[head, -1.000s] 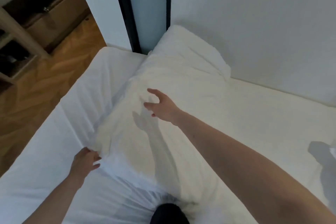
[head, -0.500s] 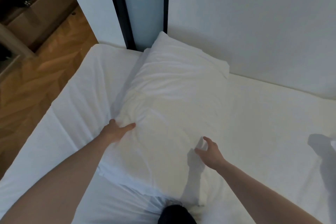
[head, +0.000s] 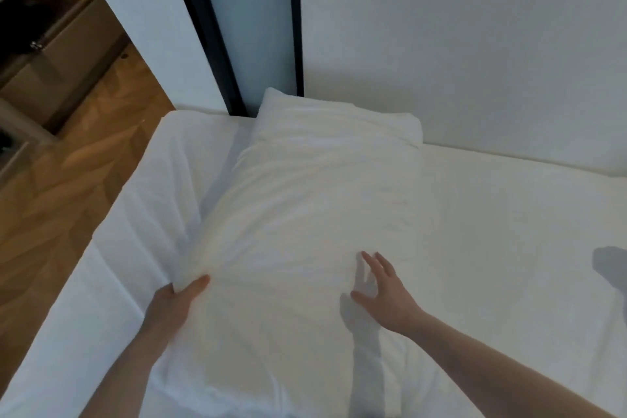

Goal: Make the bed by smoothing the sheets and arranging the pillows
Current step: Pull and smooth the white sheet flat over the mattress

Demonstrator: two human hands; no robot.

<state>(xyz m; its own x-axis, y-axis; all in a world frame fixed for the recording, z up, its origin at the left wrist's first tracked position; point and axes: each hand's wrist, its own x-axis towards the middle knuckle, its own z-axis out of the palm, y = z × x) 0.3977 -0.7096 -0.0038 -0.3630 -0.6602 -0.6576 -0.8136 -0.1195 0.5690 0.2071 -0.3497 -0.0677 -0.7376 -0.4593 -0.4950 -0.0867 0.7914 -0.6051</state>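
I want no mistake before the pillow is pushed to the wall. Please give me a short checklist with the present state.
1. Left hand grips the pillow at its left edge: ok.
2. Right hand is flat on the pillow: cannot tell, a shadow lies under it.
3. Pillow's far end reaches the wall: ok.
4. Pillow lies straight: not ok, it is angled.
5. Sheet at the right is smooth: ok.

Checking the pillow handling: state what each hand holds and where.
Left hand grips the pillow at its left edge, thumb on top. Right hand holds nothing; its spread fingers hover at the pillow's top.
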